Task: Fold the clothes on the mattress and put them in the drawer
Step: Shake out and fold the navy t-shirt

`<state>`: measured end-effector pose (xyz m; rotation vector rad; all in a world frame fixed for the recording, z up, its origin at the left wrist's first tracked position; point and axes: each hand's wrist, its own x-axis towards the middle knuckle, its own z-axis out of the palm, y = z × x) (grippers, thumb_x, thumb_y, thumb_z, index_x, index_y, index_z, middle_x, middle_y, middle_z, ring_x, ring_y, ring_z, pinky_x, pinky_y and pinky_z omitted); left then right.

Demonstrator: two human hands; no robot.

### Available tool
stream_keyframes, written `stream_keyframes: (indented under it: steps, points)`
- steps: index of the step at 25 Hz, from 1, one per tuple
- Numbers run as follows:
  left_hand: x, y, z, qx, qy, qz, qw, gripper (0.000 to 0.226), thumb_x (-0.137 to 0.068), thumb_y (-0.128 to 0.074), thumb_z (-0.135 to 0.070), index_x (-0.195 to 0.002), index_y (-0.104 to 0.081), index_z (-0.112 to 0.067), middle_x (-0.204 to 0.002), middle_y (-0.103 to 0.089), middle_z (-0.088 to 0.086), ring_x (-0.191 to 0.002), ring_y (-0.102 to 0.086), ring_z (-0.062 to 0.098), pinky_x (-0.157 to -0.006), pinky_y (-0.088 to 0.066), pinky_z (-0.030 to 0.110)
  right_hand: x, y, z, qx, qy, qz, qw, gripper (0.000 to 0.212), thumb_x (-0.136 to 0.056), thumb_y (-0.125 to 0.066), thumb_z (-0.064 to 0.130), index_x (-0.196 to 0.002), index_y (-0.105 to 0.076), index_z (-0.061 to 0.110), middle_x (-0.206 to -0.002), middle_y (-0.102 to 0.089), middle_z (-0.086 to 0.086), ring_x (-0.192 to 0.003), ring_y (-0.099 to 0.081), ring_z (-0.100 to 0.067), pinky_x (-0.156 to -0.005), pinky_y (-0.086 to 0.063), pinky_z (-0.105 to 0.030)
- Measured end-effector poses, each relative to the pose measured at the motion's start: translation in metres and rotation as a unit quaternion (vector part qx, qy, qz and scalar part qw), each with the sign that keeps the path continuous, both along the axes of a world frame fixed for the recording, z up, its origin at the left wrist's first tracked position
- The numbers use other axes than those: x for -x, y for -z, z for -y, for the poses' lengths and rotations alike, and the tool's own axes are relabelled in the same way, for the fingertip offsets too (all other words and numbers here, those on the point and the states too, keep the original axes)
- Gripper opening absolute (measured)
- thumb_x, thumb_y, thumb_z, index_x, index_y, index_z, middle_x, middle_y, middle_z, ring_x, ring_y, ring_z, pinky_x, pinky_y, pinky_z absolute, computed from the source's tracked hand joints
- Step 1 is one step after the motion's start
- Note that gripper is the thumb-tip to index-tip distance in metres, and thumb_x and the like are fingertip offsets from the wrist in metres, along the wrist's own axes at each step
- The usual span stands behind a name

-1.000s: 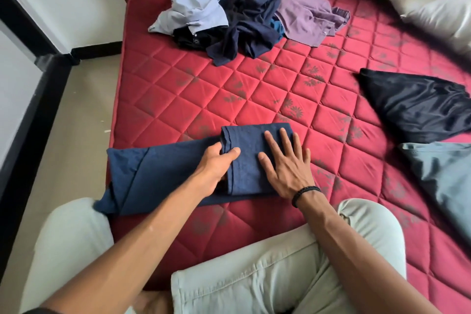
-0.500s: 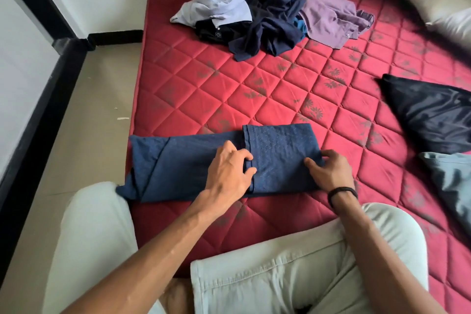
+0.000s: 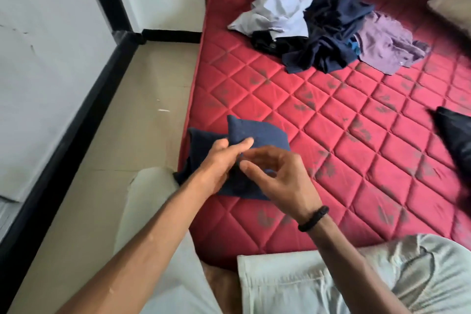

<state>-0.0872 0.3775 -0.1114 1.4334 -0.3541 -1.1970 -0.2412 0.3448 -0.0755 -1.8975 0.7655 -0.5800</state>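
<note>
At the lower left of the frame your pale-trousered knee juts over the floor, and just right of it the navy garment [image 3: 257,135] sits at the near left edge of the red mattress [image 3: 331,135]. A second ago it lay as a long flat band with only its right end turned over; now that folded end has been lifted and swung across to the left, so the cloth stands bunched and much shorter. Your left hand [image 3: 221,160] pinches the raised fold between thumb and fingers, taking its weight. Your right hand [image 3: 275,176], which half a second back gripped the garment's right edge, has come up off it: its fingers are loosely curled and blurred, and I cannot tell whether they still catch any cloth. I judge the last fold of this piece is nearly made, so lay it down square and press it flat. Towards the upper right the heap of unfolded clothes [image 3: 326,33] waits by the headboard, so most of the job remains, and no drawer is in view.
</note>
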Motion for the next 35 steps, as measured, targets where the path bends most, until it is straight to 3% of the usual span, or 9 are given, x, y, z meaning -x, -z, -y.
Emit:
stream_keyframes:
  steps: [4, 9, 14, 19, 23, 27, 29, 33, 35]
  points:
    - [-0.052, 0.021, -0.033, -0.017, -0.078, 0.055, 0.995, 0.005, -0.095, -0.072, -0.015, -0.094, -0.075, -0.011, -0.092, -0.078, 0.007, -0.084, -0.073, 0.020, -0.083, -0.056, 0.034, -0.024, 0.053, 0.023, 0.275, 0.070, -0.114, 0.952, 0.036, -0.098, -0.059, 0.039, -0.124, -0.069, 0.015, -0.123, -0.071, -0.005, -0.116, -0.064, -0.028, -0.101, -0.050, -0.039]
    - [-0.093, 0.041, -0.047, -0.109, -0.057, 0.191, 0.974, 0.041, -0.087, -0.078, -0.035, -0.118, -0.070, -0.010, -0.109, -0.076, 0.005, -0.105, -0.073, 0.027, -0.094, -0.057, 0.039, -0.031, 0.115, 0.028, 0.294, 0.014, -0.321, 0.900, 0.070, -0.098, -0.025, 0.070, -0.160, -0.027, 0.039, -0.171, -0.017, -0.003, -0.158, -0.011, -0.032, -0.124, -0.018, -0.057]
    - [-0.053, 0.062, -0.045, -0.031, -0.016, 0.670, 0.741, 0.056, -0.096, -0.056, -0.044, -0.145, -0.051, -0.018, -0.140, -0.057, 0.009, -0.132, -0.050, 0.030, -0.112, -0.039, 0.049, -0.036, 0.133, 0.022, 0.316, 0.090, -0.320, 0.889, 0.069, -0.099, -0.029, 0.068, -0.160, -0.030, 0.036, -0.169, -0.024, -0.006, -0.156, -0.018, -0.034, -0.124, -0.020, -0.054]
    - [-0.038, 0.088, -0.029, -0.228, 0.233, 0.636, 0.700, 0.079, -0.097, -0.009, -0.074, -0.164, 0.004, -0.034, -0.172, 0.015, 0.000, -0.157, 0.018, 0.025, -0.121, 0.006, 0.068, -0.033, 0.137, 0.020, 0.256, 0.124, -0.247, 0.926, 0.068, -0.099, -0.040, 0.061, -0.159, -0.035, 0.029, -0.169, -0.020, -0.012, -0.155, -0.020, -0.031, -0.126, -0.021, -0.045]
    - [-0.042, 0.081, -0.025, -0.257, 0.256, 0.624, 0.693, 0.083, -0.094, -0.002, -0.077, -0.162, 0.014, -0.034, -0.170, 0.024, 0.000, -0.155, 0.025, 0.025, -0.118, 0.016, 0.066, -0.030, 0.121, 0.025, 0.053, 0.250, -0.124, 0.959, 0.072, -0.087, -0.073, 0.049, -0.142, -0.053, 0.008, -0.140, -0.058, -0.014, -0.132, -0.053, -0.029, -0.113, -0.039, -0.037]
    - [0.000, 0.055, -0.043, -0.333, 0.269, 0.548, 0.718, 0.079, -0.103, -0.015, -0.065, -0.162, 0.015, -0.022, -0.167, 0.028, 0.012, -0.155, 0.024, 0.031, -0.124, 0.013, 0.058, -0.035, 0.082, 0.049, -0.386, 0.199, 0.032, 0.900, 0.042, -0.074, -0.089, 0.009, -0.111, -0.072, -0.002, -0.106, -0.077, -0.019, -0.101, -0.074, -0.033, -0.095, -0.059, -0.050]
    - [0.010, 0.038, -0.054, -0.319, 0.275, 0.472, 0.775, 0.073, -0.107, -0.020, -0.056, -0.164, 0.006, -0.020, -0.168, 0.022, 0.017, -0.157, 0.015, 0.033, -0.126, 0.006, 0.054, -0.032, 0.059, 0.043, -0.443, 0.130, 0.055, 0.886, 0.042, -0.073, -0.085, -0.005, -0.112, -0.070, -0.008, -0.111, -0.074, -0.025, -0.097, -0.075, -0.032, -0.089, -0.061, -0.046]
    - [0.004, -0.003, -0.066, -0.163, 0.034, 0.156, 0.974, 0.079, -0.094, -0.033, -0.081, -0.149, -0.047, -0.025, -0.151, -0.051, 0.007, -0.136, -0.050, 0.028, -0.114, -0.039, 0.045, -0.013, 0.009, 0.032, -0.108, 0.055, -0.068, 0.990, 0.030, -0.070, -0.090, 0.011, -0.094, -0.072, 0.009, -0.083, -0.076, -0.004, -0.070, -0.071, -0.011, -0.061, -0.056, -0.029]
    - [-0.007, -0.023, -0.064, -0.088, -0.056, -0.115, 0.988, 0.078, -0.087, -0.044, -0.083, -0.128, -0.062, -0.019, -0.120, -0.068, 0.011, -0.105, -0.067, 0.030, -0.090, -0.056, 0.046, 0.002, -0.020, 0.020, 0.116, -0.025, -0.118, 0.986, 0.025, -0.067, -0.085, 0.024, -0.081, -0.064, 0.025, -0.068, -0.063, 0.012, -0.060, -0.056, 0.000, -0.057, -0.042, -0.022]
